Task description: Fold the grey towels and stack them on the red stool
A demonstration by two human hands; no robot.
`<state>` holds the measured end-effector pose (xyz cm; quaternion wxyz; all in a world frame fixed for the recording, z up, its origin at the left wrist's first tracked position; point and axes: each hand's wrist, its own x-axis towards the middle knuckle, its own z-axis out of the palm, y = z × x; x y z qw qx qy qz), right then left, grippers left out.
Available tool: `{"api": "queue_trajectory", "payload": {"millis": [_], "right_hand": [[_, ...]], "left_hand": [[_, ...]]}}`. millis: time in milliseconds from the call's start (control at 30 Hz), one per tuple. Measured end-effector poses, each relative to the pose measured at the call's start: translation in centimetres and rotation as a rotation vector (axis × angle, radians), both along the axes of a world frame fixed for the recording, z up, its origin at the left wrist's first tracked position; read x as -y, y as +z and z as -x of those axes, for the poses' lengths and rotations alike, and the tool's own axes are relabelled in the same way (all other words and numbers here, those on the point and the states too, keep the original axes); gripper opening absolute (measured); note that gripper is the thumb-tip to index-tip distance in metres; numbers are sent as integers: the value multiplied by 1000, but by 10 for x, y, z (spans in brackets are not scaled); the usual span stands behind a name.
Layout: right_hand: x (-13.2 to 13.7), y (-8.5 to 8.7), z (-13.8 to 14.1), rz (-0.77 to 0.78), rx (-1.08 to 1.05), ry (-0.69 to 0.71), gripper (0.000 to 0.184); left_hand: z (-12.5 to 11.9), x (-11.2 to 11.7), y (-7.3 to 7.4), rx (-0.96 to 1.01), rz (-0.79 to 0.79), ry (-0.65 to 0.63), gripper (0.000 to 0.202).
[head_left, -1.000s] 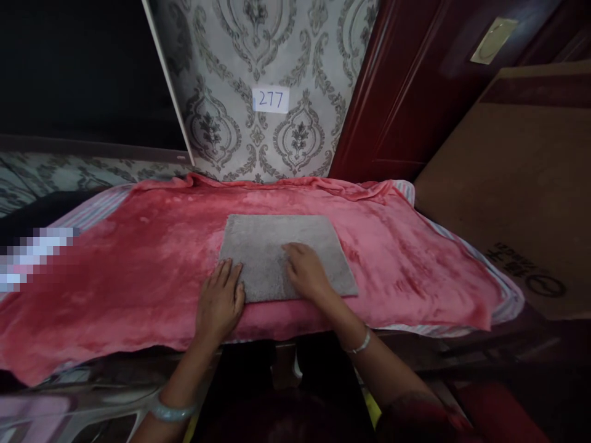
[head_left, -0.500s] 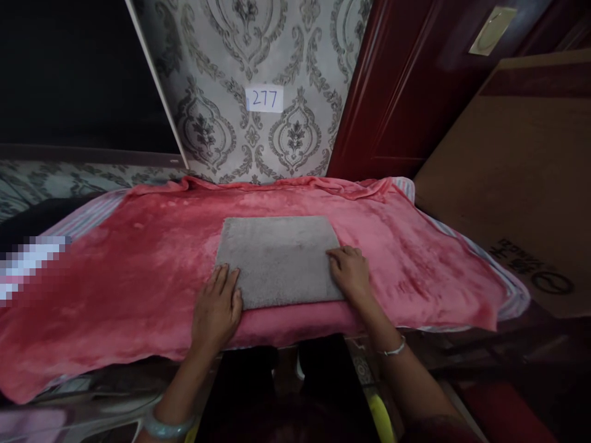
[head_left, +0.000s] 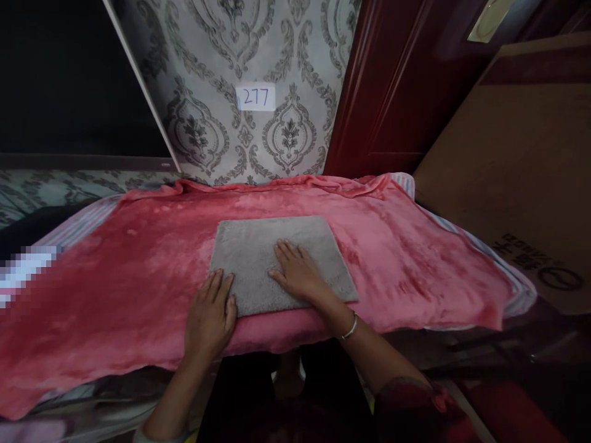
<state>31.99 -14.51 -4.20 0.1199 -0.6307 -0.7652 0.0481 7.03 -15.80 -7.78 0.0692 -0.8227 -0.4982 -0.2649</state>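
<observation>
A folded grey towel [head_left: 258, 246] lies flat on a pink plush blanket [head_left: 138, 264] that covers the table. My left hand [head_left: 210, 317] rests flat at the towel's near left corner, fingers stretched out and touching its edge. My right hand [head_left: 295, 271] lies palm down on the middle of the towel, fingers spread and pointing away from me. Neither hand holds anything. A bracelet shows on my right wrist.
A patterned wallpaper wall with a paper label reading 277 [head_left: 255, 97] stands behind the table. A dark red wooden door [head_left: 392, 92] is at the back right. A large cardboard box [head_left: 508, 178] stands at the right. A dark screen [head_left: 69, 74] fills the upper left.
My right hand slid from the towel's middle to its right edge, then back to the middle. My left hand stayed at the near left corner.
</observation>
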Motion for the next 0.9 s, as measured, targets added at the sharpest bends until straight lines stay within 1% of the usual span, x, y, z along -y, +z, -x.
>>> {"api": "queue_trajectory", "payload": {"millis": [133, 200, 300, 400, 467, 533, 567, 600, 667, 733, 767, 800, 833, 900], "right_hand": [[11, -5, -40, -8, 48, -192, 73], [18, -11, -61, -14, 67, -283, 72], [29, -22, -87, 1, 66, -368, 70], [41, -26, -102, 10, 55, -409, 68], [49, -22, -104, 8, 52, -462, 66], [57, -14, -94, -22, 54, -517, 65], [61, -10, -85, -53, 54, -524, 64], [64, -7, -72, -90, 54, -504, 64], [70, -4, -39, -154, 44, -369, 65], [75, -8, -6, -171, 30, -172, 64], [78, -12, 7, -175, 24, -89, 63], [80, -17, 15, -184, 20, -34, 62], [82, -22, 18, -203, 16, -16, 61], [88, -34, 10, -260, 10, -62, 61]], "left_hand": [[1, -1, -3, 17, 5, 4, 54], [0, -1, -3, 31, 10, 0, 54], [-1, -1, -3, 51, 19, -4, 54], [-3, 0, -1, 59, 34, 3, 55], [-5, 1, 0, 64, 51, 9, 55], [-6, 2, 1, 68, 69, 14, 55], [-6, 3, 2, 67, 75, 15, 55], [-6, 3, 3, 63, 80, 15, 56], [-6, 4, 4, 53, 84, 15, 57], [-6, 5, 5, 43, 82, 16, 57], [-6, 5, 6, 38, 80, 18, 57], [-6, 5, 6, 33, 78, 20, 56], [-6, 5, 6, 27, 76, 20, 56], [-6, 6, 6, 20, 72, 19, 54]]}}
